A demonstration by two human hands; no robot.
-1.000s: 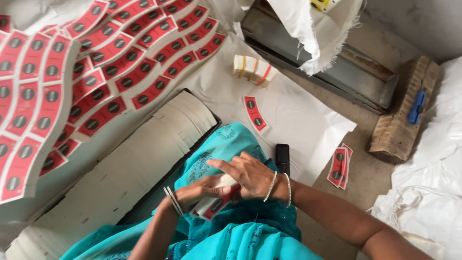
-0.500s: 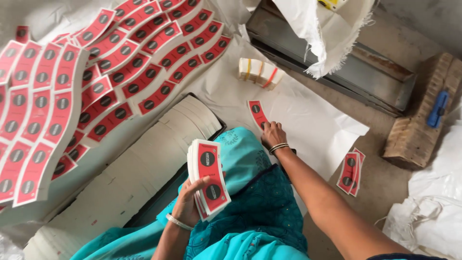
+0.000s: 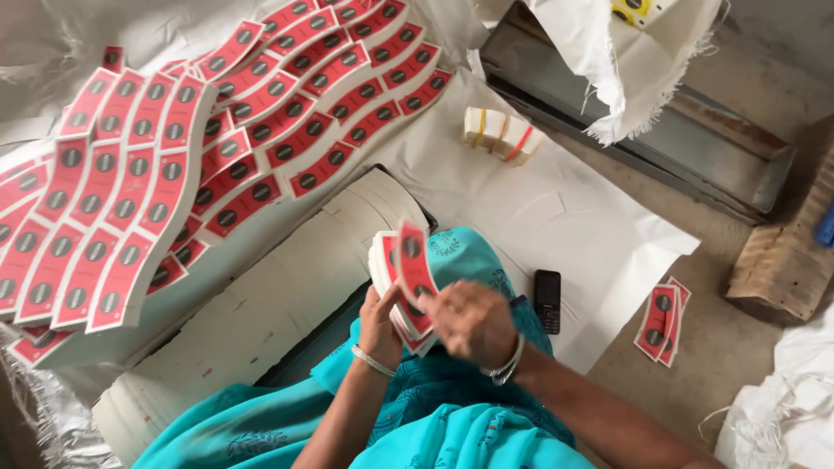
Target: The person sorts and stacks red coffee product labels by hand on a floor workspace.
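My left hand (image 3: 380, 320) grips a thick stack of red labels (image 3: 401, 271) with dark round marks, held upright above my teal-clad knee. My right hand (image 3: 470, 321) is at the front of the same stack, fingers on the foremost red label, which tilts away from the rest. Both wrists wear bangles. Long fanned rows of the same red labels (image 3: 130, 200) lie spread on the floor to the left and behind.
A black phone (image 3: 546, 300) lies on a white sheet (image 3: 565, 217) beside my knee. A few loose red labels (image 3: 660, 321) rest on the bare floor at right. A banded pale bundle (image 3: 499, 132) sits farther back, a metal box (image 3: 643, 130) behind it. A curved row of white card backs (image 3: 261, 304) runs on the left.
My right hand came back from the white sheet to the stack in my left hand. The single red label that lay on the sheet is no longer there.
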